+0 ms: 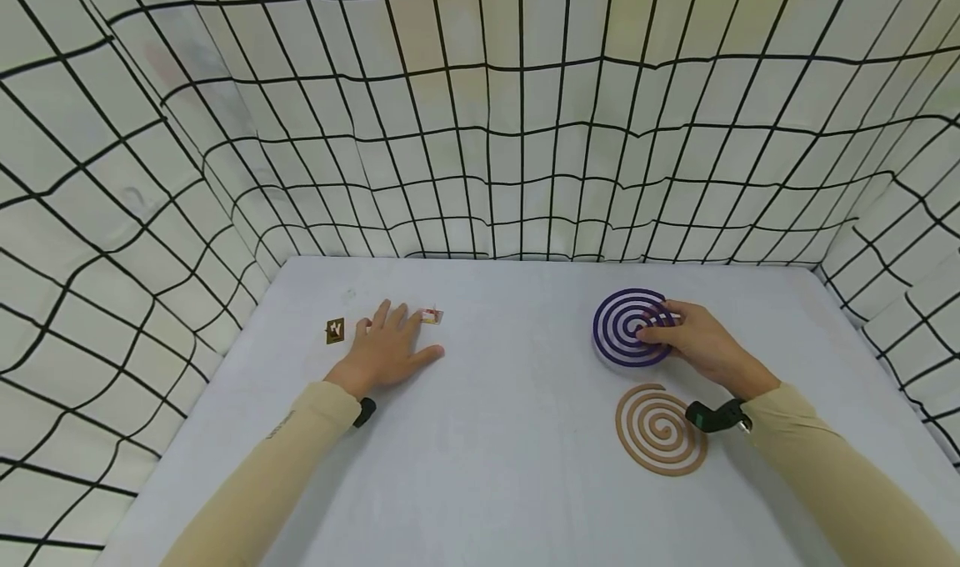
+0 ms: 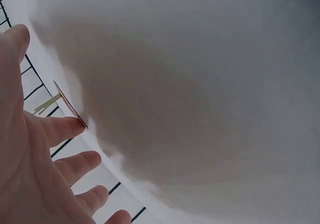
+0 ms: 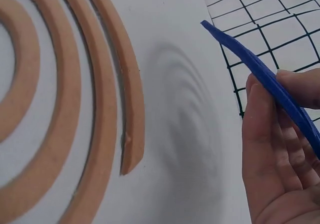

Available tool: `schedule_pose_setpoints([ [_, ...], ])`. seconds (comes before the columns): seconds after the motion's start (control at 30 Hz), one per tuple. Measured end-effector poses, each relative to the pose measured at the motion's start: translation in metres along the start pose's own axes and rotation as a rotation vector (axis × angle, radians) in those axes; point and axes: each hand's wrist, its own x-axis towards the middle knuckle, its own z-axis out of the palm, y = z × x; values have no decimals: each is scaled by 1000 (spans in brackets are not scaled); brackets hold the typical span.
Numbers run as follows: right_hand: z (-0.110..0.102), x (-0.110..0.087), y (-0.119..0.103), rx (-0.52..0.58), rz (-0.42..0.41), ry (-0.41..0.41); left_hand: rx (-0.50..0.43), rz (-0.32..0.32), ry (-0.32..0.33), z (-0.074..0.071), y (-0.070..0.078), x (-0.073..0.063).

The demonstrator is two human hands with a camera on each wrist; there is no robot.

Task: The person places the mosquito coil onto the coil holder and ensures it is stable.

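My right hand (image 1: 708, 342) pinches a purple mosquito coil (image 1: 617, 358) at its right side, between thumb and fingers. In the right wrist view this coil (image 3: 250, 61) looks blue and edge-on, raised over the table with its ringed shadow below. A tan mosquito coil (image 1: 637, 450) lies flat nearer me, under the right wrist. My left hand (image 1: 382, 354) is spread palm down at the left, fingers extended. Its index fingertip is right at a small card with red print (image 1: 432, 316); the left wrist view shows this thin card (image 2: 69, 106) edge-on, with yellowish prongs beside it.
A small brown-gold square piece (image 1: 335, 330) with a pale mark lies left of the left hand. White cloth covers the table (image 1: 510, 450). Black netting (image 1: 525, 133) over pale walls closes off the back and both sides.
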Motion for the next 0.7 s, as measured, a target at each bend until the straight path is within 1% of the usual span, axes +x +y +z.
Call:
schedule_pose_setpoints([
  [0.13,1,1,-1,-7,-23,-3,2,7,-2,1,3,1],
  [0.3,2,4,-2,-26,-5,0,3,3,-12,0,8,1],
  [0.5,5,7,-5,22,-19,9,1,6,-8,0,12,3],
  [0.7,8,8,-9,57,-33,20,-24,5,-14,0,14,5],
])
